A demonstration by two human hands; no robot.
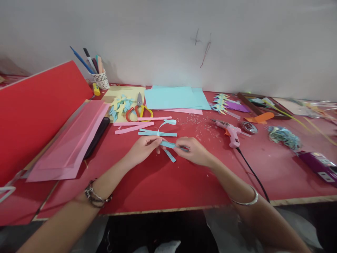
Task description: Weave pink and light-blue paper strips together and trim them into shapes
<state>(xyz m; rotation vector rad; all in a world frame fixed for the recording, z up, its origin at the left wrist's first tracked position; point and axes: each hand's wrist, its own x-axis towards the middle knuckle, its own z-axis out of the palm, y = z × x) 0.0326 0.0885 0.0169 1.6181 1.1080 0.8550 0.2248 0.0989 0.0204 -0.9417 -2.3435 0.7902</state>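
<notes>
A light blue paper strip [167,144] is stretched between my two hands, just above the red table. My left hand [144,149] pinches it between thumb and fingers. Closed on its other end is my right hand [193,150], with a dark piece at its fingers that I cannot make out. A blue tail [170,155] slants down below the fingers, and a pale curled strip [170,122] rises above my left hand. Flat blue strips [168,134] lie just beyond, with several pink strips [134,129] to their left.
Scissors [139,108] and cut paper pieces [121,105] lie behind the strips, left of blue sheets [171,98]. A pink glue gun [231,133] with a black cord lies right. Pink sheets [68,144] are stacked left, near a pen cup [101,80].
</notes>
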